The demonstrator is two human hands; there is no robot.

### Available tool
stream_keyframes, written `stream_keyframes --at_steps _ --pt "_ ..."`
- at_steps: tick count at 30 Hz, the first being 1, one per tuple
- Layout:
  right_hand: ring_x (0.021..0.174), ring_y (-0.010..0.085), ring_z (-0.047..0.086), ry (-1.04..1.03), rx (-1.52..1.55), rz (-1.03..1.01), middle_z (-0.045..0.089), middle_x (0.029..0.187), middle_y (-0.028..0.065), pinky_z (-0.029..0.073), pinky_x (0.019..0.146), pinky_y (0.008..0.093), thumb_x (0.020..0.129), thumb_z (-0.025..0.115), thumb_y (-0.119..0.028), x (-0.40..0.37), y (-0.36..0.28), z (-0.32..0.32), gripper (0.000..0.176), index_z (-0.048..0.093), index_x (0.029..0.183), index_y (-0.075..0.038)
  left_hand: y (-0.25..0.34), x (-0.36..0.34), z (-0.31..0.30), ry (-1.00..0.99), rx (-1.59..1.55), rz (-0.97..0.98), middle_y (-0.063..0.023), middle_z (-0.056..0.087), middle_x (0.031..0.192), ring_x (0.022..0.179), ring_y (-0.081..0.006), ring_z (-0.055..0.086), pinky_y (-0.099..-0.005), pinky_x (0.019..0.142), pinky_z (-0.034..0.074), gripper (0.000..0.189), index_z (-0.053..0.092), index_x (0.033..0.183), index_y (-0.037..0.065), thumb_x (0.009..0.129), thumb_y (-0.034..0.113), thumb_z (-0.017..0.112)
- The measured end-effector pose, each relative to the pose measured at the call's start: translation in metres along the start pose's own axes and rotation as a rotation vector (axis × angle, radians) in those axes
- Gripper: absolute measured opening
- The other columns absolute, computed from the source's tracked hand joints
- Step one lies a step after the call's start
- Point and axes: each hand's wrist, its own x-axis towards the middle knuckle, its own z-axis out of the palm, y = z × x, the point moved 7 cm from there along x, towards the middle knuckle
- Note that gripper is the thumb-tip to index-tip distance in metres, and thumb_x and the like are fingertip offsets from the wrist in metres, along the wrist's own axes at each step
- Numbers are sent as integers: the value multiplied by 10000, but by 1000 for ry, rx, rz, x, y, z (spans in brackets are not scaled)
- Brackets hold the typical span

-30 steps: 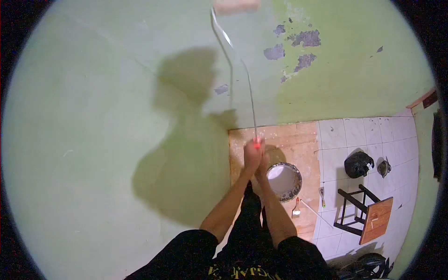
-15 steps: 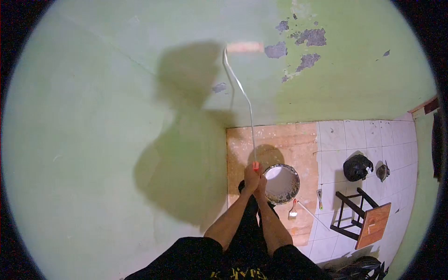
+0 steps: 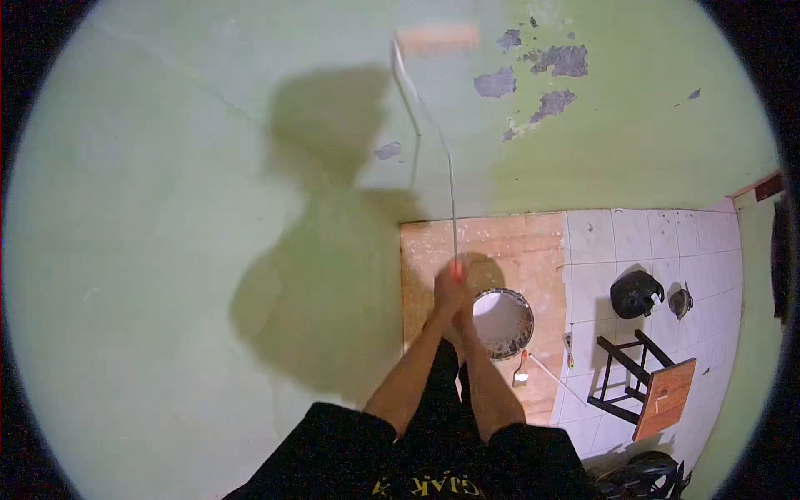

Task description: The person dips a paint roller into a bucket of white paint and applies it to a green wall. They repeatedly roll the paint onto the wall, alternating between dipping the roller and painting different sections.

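Both of my hands are wrapped round the red handle of a long paint roller [image 3: 452,179]. My left hand [image 3: 447,296] and my right hand [image 3: 465,310] are close together, partly overlapping. The roller's pale sleeve [image 3: 439,38], blurred by motion, is high on the green wall [image 3: 325,50], left of some grey peeled patches [image 3: 560,61]. A bucket of whitish paint [image 3: 502,323] with a smeared rim stands just right of my hands, on a brown sheet [image 3: 487,236].
Right of the bucket lie a paintbrush [image 3: 522,369], a thin white stick [image 3: 557,377] and a scraper [image 3: 569,350]. A wooden stool [image 3: 664,400], a black plastic bag [image 3: 637,294] and a small dark object [image 3: 680,301] are on the white tiles [image 3: 590,287].
The roller sleeve has moved up the wall. My hands have risen with the handle, while the bucket and tools lie where they were.
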Motion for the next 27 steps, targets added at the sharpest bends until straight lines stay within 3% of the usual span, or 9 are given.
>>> stream_keyframes --at_steps 2,5,11,12,14,17,19,22,27 --pt "882 166 537 0 -619 -93 588 953 61 452 746 314 897 504 -221 -56 13 -49 291 546 1086 -4 -101 -62 45 -11 212 104 -147 555 658 627 -301 571 -415 546 424 290 531 698 40 830 293 580" --pt "896 157 527 12 -810 -104 577 973 52 445 771 309 912 480 -221 -90 24 -75 273 540 1081 -14 -54 -97 9 -107 27 -247 -128 550 628 589 -291 560 -402 533 423 286 527 697 44 828 290 593" --pt "925 138 507 -19 -925 -185 553 1013 34 433 822 299 944 433 -222 -41 6 -25 246 527 1070 -33 -6 -41 -24 106 -94 10 -84 495 547 517 -193 519 -352 473 395 308 520 691 37 847 296 581" --pt "866 135 518 35 -432 -115 567 940 27 444 750 296 929 460 -216 -38 -6 5 232 554 1012 -21 29 -21 -47 158 -48 41 -67 479 540 506 -169 498 -343 456 382 306 518 688 39 850 291 579" --pt "807 132 529 83 56 -40 580 866 19 456 678 294 915 486 -211 -22 -47 90 226 581 954 -9 97 10 -91 104 -39 28 -185 574 672 640 -389 573 -451 550 438 302 523 764 21 863 305 542" --pt "600 159 540 -25 -911 -523 590 667 39 442 502 332 810 624 -211 -12 -113 178 261 581 776 45 158 38 -131 147 -41 220 -198 583 689 662 -386 581 -443 562 441 297 544 790 18 870 304 535" --pt "629 175 548 -53 -833 -433 601 710 67 449 537 346 822 606 -217 6 -93 168 263 580 811 45 165 44 -141 90 -162 56 -211 586 704 704 -392 584 -440 582 445 296 557 809 10 863 301 545" --pt "765 239 561 -190 -1328 -525 613 883 148 454 677 395 868 538 -274 30 -2 69 327 565 1000 23 72 26 -94 210 -81 88 -128 524 565 512 -234 512 -381 485 392 347 515 644 25 875 282 546" --pt "808 237 557 -83 -1062 -264 606 906 141 453 700 382 868 535 -256 -80 40 -41 308 555 1022 11 -113 -68 7 51 -1 -93 -115 526 564 532 -249 532 -388 485 400 317 517 662 18 869 253 563"
